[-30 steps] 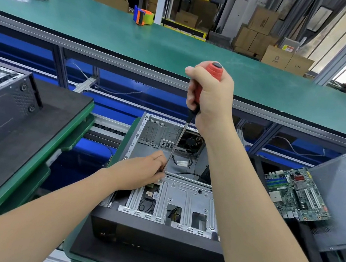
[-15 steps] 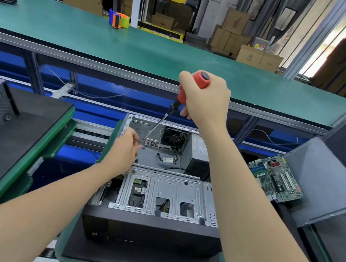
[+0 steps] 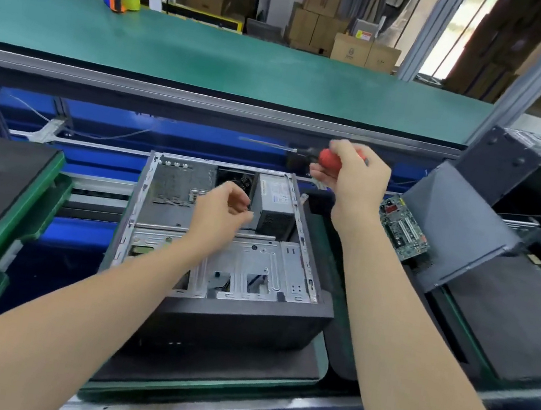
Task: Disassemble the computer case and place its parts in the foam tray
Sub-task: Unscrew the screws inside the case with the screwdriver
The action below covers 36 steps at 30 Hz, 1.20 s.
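Through the head camera I see the right hand point(image 3: 354, 182) at about 1 o'clock of the computer case point(image 3: 244, 317). It is wrapped round the red handle of a screwdriver point(image 3: 327, 157), whose shaft points level toward 9 o'clock, clear of the case. The left hand point(image 3: 221, 213) hovers over the open case just beside the power supply point(image 3: 274, 205), fingers curled and thumb close to them; I cannot tell whether it pinches anything. The case rests on a green-rimmed foam tray point(image 3: 218, 368). A motherboard point(image 3: 404, 226) lies at 3 o'clock.
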Available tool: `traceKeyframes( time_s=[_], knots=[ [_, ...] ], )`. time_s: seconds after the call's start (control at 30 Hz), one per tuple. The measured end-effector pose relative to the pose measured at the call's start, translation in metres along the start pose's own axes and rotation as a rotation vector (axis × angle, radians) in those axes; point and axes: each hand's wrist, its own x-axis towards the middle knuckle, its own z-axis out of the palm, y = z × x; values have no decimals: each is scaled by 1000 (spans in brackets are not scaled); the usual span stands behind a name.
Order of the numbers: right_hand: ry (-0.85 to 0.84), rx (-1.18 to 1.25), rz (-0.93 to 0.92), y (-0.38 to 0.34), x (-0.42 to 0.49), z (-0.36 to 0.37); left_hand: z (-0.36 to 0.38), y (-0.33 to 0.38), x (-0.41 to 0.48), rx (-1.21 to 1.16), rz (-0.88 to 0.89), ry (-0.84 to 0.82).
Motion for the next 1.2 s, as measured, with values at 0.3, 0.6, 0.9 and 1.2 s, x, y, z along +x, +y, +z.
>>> traceKeyframes(
  time_s=[0.3,0.6,0.9,1.2],
  knots=[
    [-41,255,247,45,43,-122,127,92,-37,2,154,-274],
    [-189,449,504,112,66,-224,247,101,-63,197,73,-418],
    [-250,360,562,180,63,-283,313,32,-96,465,-172,-553],
    [-269,436,531,168,77,-283,312,43,-75,258,-149,-259]
  ],
)
